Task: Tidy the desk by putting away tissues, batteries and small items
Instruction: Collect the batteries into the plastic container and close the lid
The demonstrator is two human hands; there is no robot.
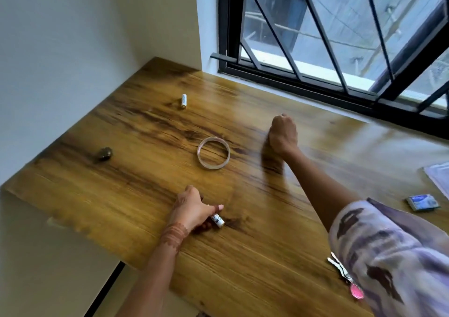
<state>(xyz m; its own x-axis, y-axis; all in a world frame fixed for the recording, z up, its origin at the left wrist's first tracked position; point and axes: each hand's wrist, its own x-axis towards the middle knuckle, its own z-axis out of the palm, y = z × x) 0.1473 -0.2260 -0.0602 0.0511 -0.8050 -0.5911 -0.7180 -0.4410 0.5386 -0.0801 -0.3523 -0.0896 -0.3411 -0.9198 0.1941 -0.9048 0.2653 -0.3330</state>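
Near the desk's (pixel 243 256) front edge, the left hand (pixel 192 210) pinches a battery (pixel 218 220), seemingly to collect it, while the right hand (pixel 283 134) hangs fisted, contents hidden

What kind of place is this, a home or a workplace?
Most likely a room in a home. A wooden desk fills the corner between a plain white wall and a barred window, and small household things lie on it: a battery, a clear ring, a small blue packet.

- Bare tabletop (pixel 170 127) lay open between a tape ring (pixel 213 153) and 1 battery (pixel 184 101) toward the far-left corner.
- A wall (pixel 73 49) closed the left edge, a barred window (pixel 328 37) the far edge.
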